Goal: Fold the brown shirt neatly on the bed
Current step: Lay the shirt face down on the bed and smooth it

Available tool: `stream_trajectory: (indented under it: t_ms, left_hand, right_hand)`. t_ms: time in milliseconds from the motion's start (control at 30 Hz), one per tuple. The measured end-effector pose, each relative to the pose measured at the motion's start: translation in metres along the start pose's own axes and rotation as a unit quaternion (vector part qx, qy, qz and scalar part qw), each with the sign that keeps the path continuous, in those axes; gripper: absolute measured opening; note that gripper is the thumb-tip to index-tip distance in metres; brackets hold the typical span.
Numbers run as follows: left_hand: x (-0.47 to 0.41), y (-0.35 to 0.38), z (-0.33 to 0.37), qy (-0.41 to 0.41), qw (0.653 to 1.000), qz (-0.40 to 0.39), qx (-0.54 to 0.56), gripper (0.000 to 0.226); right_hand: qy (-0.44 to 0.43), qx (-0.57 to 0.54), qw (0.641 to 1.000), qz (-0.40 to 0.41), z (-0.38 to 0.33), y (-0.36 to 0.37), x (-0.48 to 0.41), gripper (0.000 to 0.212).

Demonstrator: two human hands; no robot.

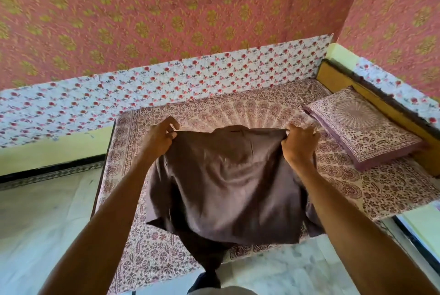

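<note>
1. Head view: the brown shirt (226,182) fills the middle of the frame. It is held up by its top edge between the two hands, in front of the bed (381,189).
2. The left hand (159,138), at centre left, has its fingers curled round the shirt's upper left corner and bunches the cloth there.
3. The right hand (300,143), at centre right, grips the upper right corner in the same way, knuckles toward the camera.
4. The top edge runs fairly straight from one hand to the other. The rest of the cloth drapes down toward the lower centre, between the two forearms, with loose folds at both sides.
5. The lower hem overlaps the bed's near edge in the picture. It may be resting on the sheet, but the blur and the angle leave that unclear.
6. A pillow (362,128) in a matching print lies on the bed at the right, well apart from the shirt.
7. A pink patterned wall (166,8) takes up the top of the frame, with a white floral strip (190,73) below it. Pale floor (35,223) shows at the lower left.
</note>
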State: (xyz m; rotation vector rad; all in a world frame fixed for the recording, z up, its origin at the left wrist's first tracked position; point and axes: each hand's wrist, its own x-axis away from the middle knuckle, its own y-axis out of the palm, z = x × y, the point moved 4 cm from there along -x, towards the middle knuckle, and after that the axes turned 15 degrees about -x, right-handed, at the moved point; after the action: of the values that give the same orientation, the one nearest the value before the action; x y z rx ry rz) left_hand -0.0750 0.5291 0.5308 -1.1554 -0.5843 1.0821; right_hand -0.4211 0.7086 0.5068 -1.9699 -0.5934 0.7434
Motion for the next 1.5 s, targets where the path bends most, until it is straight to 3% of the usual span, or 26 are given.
stream_trajectory:
  t_ms: [167, 300, 433, 500, 567, 667, 767, 867, 933, 1000, 1100, 1167, 1200, 1333, 1400, 1500]
  left_hand:
    - [-0.038, 0.05, -0.006, -0.025, 0.997, 0.02, -0.074, 0.039]
    - [-0.081, 0.091, -0.015, -0.057, 0.987, 0.041, -0.146, 0.036]
    - [-0.119, 0.139, -0.025, -0.074, 0.968, 0.021, -0.238, 0.037]
    - [-0.191, 0.213, -0.047, -0.089, 0.972, -0.023, -0.215, 0.029]
    - [-0.191, 0.233, -0.054, -0.121, 0.979, -0.066, -0.15, 0.026]
    - [-0.239, 0.303, -0.088, -0.132, 0.986, -0.018, -0.1, 0.031]
    - [-0.283, 0.367, -0.113, -0.179, 0.981, 0.063, -0.039, 0.027]
    - [-0.319, 0.442, -0.132, -0.206, 0.978, 0.029, -0.002, 0.026]
    - [-0.337, 0.491, -0.143, -0.2, 0.979, -0.026, -0.013, 0.027]
    - [-0.358, 0.523, -0.154, -0.192, 0.981, -0.02, -0.015, 0.027]
    - [-0.39, 0.54, -0.158, -0.189, 0.978, 0.087, 0.0, 0.028]
    - [-0.41, 0.555, -0.158, -0.191, 0.975, 0.116, 0.008, 0.033]
    - [-0.418, 0.567, -0.16, -0.189, 0.977, 0.1, -0.001, 0.037]
    - [-0.442, 0.625, -0.177, -0.209, 0.973, -0.064, -0.075, 0.06]
    - [-0.447, 0.635, -0.177, -0.236, 0.965, -0.066, -0.092, 0.059]
    - [-0.457, 0.631, -0.172, -0.276, 0.958, -0.004, -0.074, 0.051]
  right_hand:
    - [0.03, 0.02, 0.999, 0.031, -0.003, 0.053, -0.025, 0.017]
    - [0.053, -0.003, 0.999, 0.004, 0.006, 0.105, -0.059, 0.018]
    - [0.099, -0.032, 0.992, -0.064, 0.004, 0.143, -0.092, 0.026]
    - [0.126, -0.051, 0.984, -0.12, 0.011, 0.231, -0.155, 0.025]
    - [0.148, -0.076, 0.971, -0.174, 0.01, 0.252, -0.157, 0.021]
    - [0.172, -0.131, 0.971, -0.101, 0.022, 0.32, -0.194, 0.023]
    - [0.117, -0.198, 0.973, 0.018, 0.02, 0.375, -0.223, 0.017]
    - [0.073, -0.196, 0.978, -0.019, 0.037, 0.464, -0.249, 0.015]
    - [0.112, -0.185, 0.975, -0.06, 0.061, 0.529, -0.263, 0.02]
    - [0.151, -0.206, 0.966, -0.045, 0.072, 0.572, -0.282, 0.022]
    - [0.119, -0.29, 0.946, 0.082, 0.071, 0.606, -0.313, 0.026]
    - [0.095, -0.3, 0.94, 0.136, 0.07, 0.633, -0.336, 0.029]
    - [0.091, -0.289, 0.944, 0.127, 0.071, 0.648, -0.347, 0.029]
    - [0.113, -0.125, 0.984, -0.052, 0.071, 0.707, -0.375, 0.027]
    - [0.114, -0.091, 0.988, -0.059, 0.074, 0.715, -0.379, 0.024]
    - [0.096, -0.121, 0.988, -0.021, 0.077, 0.717, -0.387, 0.02]
